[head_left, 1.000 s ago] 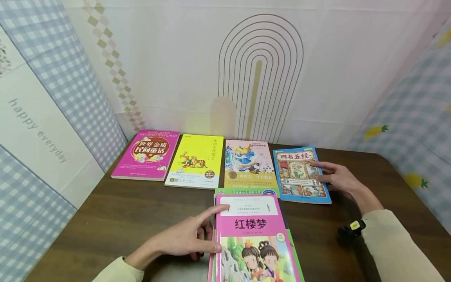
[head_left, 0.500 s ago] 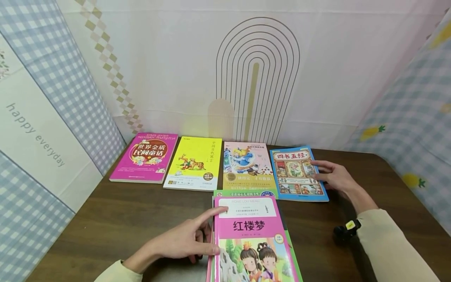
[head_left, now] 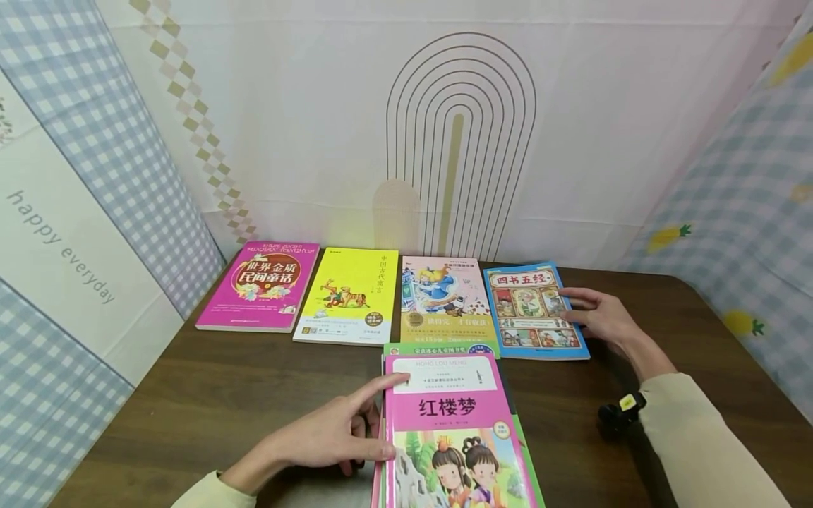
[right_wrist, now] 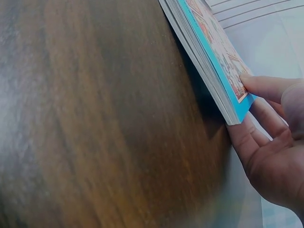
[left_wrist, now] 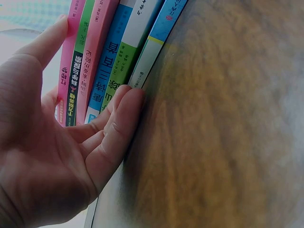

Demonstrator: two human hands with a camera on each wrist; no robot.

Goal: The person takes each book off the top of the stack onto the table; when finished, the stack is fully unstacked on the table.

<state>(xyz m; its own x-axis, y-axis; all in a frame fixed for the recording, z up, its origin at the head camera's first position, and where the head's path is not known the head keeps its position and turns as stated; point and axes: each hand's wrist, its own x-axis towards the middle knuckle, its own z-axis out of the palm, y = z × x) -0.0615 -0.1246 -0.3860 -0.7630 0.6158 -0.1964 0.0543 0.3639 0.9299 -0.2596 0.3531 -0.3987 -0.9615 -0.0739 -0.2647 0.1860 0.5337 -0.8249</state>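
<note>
In the head view, my left hand (head_left: 324, 432) holds the left side of a stack of books (head_left: 447, 407) topped by a pink book. Its index finger lies on the cover and its thumb at the cover's edge. In the left wrist view, the other fingers (left_wrist: 118, 118) curl against the lower spines. My right hand (head_left: 606, 321) pinches the right edge of a blue book (head_left: 536, 310) at the back right. The right wrist view has one digit on that cover and other fingers below the edge, with shadow under the book (right_wrist: 216, 57).
Left of the blue book, a magenta book (head_left: 263, 286), a yellow book (head_left: 349, 293) and a pale pink book (head_left: 444, 289) form a row. The stack's far end overlaps the pink one's lower edge. A patterned curtain (head_left: 305, 127) hangs behind the wooden table (head_left: 241, 381).
The blue book has shifted slightly left and away from me, with my right hand on it. My left hand keeps its place on the stack. The head view has tilted a little.
</note>
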